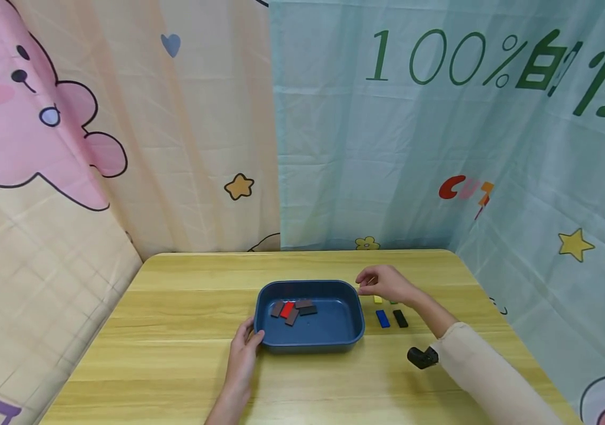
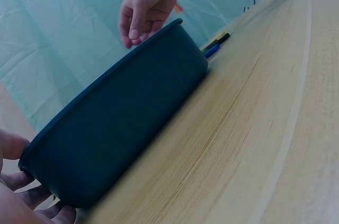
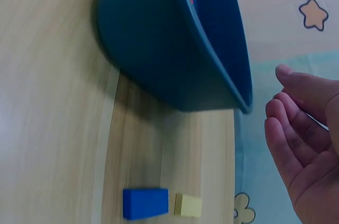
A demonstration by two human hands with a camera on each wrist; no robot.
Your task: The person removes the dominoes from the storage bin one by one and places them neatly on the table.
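Note:
A dark blue plastic basin (image 1: 310, 348) stands on the table. My left hand (image 1: 244, 357) holds its left end, thumb at the rim and fingers against the outer wall (image 2: 116, 107). Inside lie a red block (image 1: 287, 310), three brown blocks (image 1: 292, 317) and a black block (image 1: 308, 310). Just beyond the basin's right rim, my right hand (image 1: 387, 284) hovers with loosely bent fingers (image 3: 286, 144) and nothing visible between them. Below and beside it are a blue block (image 1: 382, 319), a black block (image 1: 400, 319), a yellow block (image 1: 378, 300) and a partly hidden green block (image 1: 393, 302).
The wooden table (image 1: 175, 330) reaches back to printed curtains (image 1: 366, 147), which hang behind it and along the sides. A black device (image 1: 421, 358) sits at my right wrist by the cream sleeve (image 1: 483, 366).

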